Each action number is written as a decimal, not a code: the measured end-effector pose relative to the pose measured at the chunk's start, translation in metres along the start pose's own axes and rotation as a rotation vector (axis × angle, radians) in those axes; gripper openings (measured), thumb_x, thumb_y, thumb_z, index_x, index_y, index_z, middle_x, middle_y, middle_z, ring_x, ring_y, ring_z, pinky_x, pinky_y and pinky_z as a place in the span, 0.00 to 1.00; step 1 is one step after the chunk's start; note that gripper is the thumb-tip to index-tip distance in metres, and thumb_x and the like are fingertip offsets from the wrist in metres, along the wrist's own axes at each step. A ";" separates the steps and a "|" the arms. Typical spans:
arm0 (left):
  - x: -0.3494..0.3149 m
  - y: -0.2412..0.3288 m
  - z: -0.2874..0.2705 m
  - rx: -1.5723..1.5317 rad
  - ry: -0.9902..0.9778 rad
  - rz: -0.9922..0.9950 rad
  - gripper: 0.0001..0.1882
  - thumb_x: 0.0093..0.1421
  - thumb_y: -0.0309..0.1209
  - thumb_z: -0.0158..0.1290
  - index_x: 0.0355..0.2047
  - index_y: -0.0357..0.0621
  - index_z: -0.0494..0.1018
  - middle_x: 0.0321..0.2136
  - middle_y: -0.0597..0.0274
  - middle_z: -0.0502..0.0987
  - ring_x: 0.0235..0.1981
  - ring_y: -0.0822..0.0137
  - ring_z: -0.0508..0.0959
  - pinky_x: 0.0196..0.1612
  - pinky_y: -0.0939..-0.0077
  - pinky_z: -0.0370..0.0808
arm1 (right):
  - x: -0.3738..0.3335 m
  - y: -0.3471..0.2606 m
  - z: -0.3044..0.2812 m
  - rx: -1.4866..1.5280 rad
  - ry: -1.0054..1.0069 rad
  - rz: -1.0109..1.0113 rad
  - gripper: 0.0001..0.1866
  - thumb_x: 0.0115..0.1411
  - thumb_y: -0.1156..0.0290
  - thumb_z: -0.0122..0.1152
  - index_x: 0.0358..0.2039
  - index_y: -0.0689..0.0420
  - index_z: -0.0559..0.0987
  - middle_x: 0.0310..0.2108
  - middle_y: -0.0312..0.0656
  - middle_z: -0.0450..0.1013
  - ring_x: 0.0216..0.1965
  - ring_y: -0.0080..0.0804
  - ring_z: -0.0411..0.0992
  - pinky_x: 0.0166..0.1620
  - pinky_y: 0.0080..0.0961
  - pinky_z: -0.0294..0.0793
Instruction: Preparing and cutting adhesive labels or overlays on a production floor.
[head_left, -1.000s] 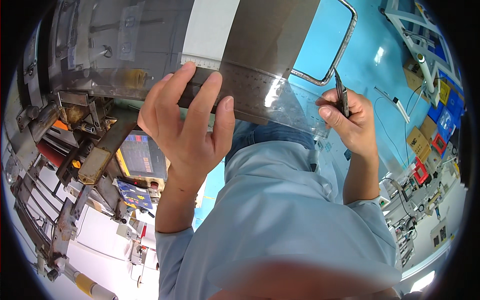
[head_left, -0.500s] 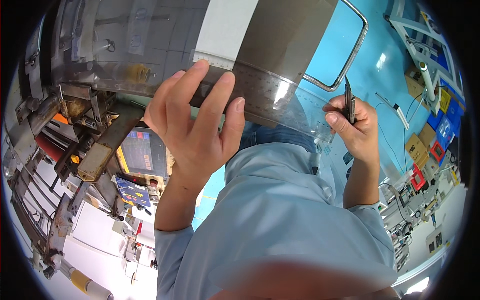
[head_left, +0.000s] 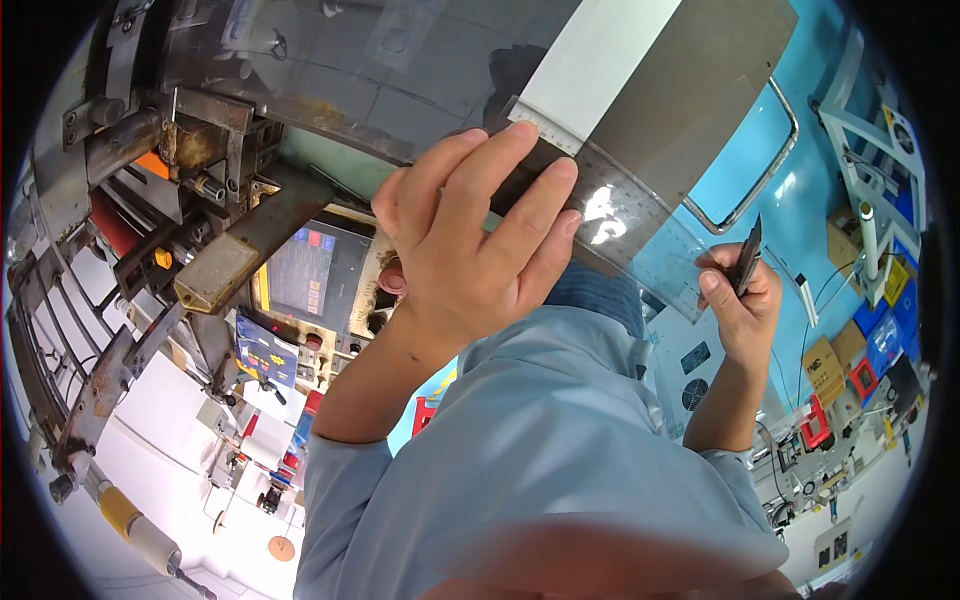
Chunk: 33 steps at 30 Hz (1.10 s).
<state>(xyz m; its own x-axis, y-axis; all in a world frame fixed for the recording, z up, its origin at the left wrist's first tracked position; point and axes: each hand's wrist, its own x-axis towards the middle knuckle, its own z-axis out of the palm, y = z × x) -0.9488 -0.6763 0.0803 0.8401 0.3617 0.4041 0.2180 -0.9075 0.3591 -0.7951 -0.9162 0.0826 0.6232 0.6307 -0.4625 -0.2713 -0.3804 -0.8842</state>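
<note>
My left hand [head_left: 490, 230], fingers spread, rests its fingertips on a clear plastic ruler [head_left: 640, 198] at the near edge of the machine's metal plate [head_left: 700, 90]. A white sheet strip [head_left: 600, 65] lies on that plate, its near end under the ruler, by my index and middle fingertips. Past the plate's edge, the ruler's right end sticks out close to my right hand [head_left: 748, 305]. That hand is closed round a dark, slim utility knife [head_left: 748, 262] with its pointed end up. Whether my right thumb touches the ruler, I cannot tell.
At the left stand machine parts with a rusty steel arm [head_left: 215, 275] and a control screen [head_left: 315, 270]. A bent metal handle [head_left: 775, 160] juts out right of the plate. Cardboard boxes [head_left: 825, 370] and blue bins [head_left: 875, 330] sit at the far right.
The plate, strip and ruler appear further right and turned in the picture, with both hands shifted right too. My left fingers stay on the ruler; the knife stays in my right hand.
</note>
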 end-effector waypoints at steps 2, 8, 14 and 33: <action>0.000 -0.001 -0.001 -0.004 -0.005 -0.002 0.14 0.53 0.36 0.59 0.41 0.53 0.81 0.50 0.61 0.74 0.49 0.59 0.68 0.52 0.69 0.61 | 0.001 -0.001 0.000 -0.004 -0.003 0.003 0.08 0.58 0.75 0.66 0.35 0.65 0.78 0.27 0.36 0.75 0.22 0.16 0.69 0.26 0.15 0.70; 0.000 -0.002 -0.001 -0.019 -0.011 -0.001 0.14 0.53 0.36 0.59 0.41 0.52 0.80 0.50 0.60 0.73 0.49 0.59 0.67 0.52 0.69 0.61 | 0.001 -0.002 0.000 0.003 -0.007 0.019 0.08 0.58 0.75 0.66 0.35 0.65 0.78 0.27 0.36 0.75 0.22 0.16 0.69 0.26 0.14 0.70; 0.001 -0.001 -0.001 -0.025 -0.011 -0.010 0.15 0.52 0.35 0.60 0.41 0.52 0.80 0.50 0.59 0.73 0.49 0.59 0.67 0.52 0.69 0.61 | 0.002 0.000 0.000 0.009 0.003 0.005 0.08 0.58 0.75 0.66 0.36 0.65 0.78 0.28 0.36 0.76 0.23 0.16 0.69 0.26 0.14 0.70; 0.005 -0.002 -0.003 0.038 -0.054 0.052 0.13 0.53 0.38 0.59 0.40 0.55 0.80 0.50 0.59 0.73 0.47 0.59 0.67 0.49 0.69 0.62 | 0.005 -0.003 0.000 -0.009 -0.036 0.016 0.06 0.58 0.75 0.66 0.33 0.64 0.78 0.23 0.32 0.74 0.23 0.13 0.64 0.25 0.14 0.65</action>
<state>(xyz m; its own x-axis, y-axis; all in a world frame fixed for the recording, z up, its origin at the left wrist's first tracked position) -0.9462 -0.6723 0.0842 0.8760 0.3032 0.3751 0.1914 -0.9324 0.3067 -0.7915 -0.9119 0.0825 0.5923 0.6482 -0.4786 -0.2744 -0.3961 -0.8762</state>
